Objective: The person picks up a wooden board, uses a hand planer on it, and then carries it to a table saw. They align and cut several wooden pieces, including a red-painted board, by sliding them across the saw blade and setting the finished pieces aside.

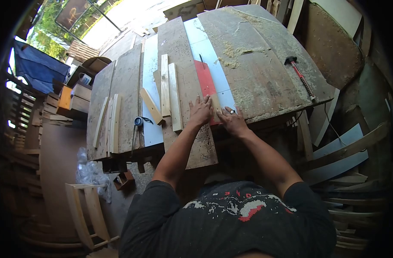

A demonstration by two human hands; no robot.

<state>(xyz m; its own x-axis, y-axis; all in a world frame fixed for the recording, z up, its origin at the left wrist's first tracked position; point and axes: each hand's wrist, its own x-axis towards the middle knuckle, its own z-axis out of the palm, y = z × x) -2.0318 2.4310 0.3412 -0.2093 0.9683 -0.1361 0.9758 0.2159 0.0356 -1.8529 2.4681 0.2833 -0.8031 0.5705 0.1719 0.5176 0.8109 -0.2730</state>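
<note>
My left hand (201, 111) lies on the worn plank of the bench, fingers stretched and spread. A short tan piece of wood (216, 102) sits between my hands on a red strip (206, 79), partly covered by fingers. On its other side, my right hand (234, 121), with a ring on it, rests at the front of a pale blue-white strip (224, 96). The right fingers are extended and apart, the fingertips near the wood. Beyond my hands a thin dark blade-like piece (201, 58) stands up at the red strip's far end.
Wooden strips (175, 96) lie left of my hands, with a tape measure (139, 121) beside them. A hammer (298, 74) with a red-and-black handle lies on the bench at right. Sawdust (231, 56) covers parts of the top. A wooden frame (87, 208) stands at lower left.
</note>
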